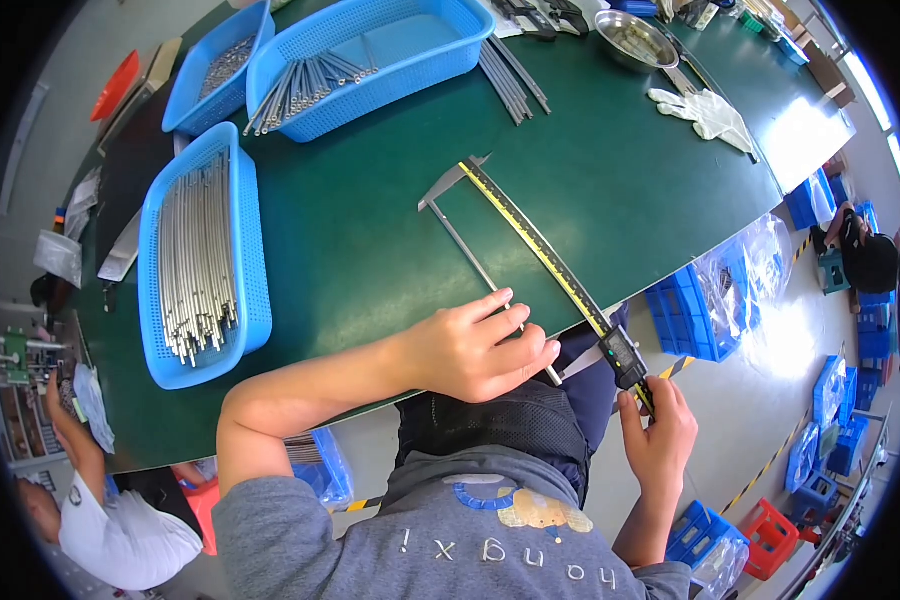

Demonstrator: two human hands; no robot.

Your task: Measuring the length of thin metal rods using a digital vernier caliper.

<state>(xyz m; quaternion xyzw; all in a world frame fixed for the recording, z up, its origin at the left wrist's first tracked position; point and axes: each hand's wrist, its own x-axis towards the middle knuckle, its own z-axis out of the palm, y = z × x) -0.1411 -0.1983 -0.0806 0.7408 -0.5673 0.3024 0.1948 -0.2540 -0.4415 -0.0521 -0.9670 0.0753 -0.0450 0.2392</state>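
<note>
Evidently, much depends on the long digital caliper, which slants across the near edge of the counter, its display end beyond that edge. The right hand has its fingers closed around that display end; the left hand grasps a slim metal rod just left of the caliper, the rod's far end at the fixed jaw. Whether its near end touches the sliding jaw, I cannot tell. Should the rod sit askew between the jaws — a slight twist of the left wrist would do it — the reading could be off. Pushing the slider too hard might spring the rod loose; too slack a right grip could let the overhanging caliper tip.
</note>
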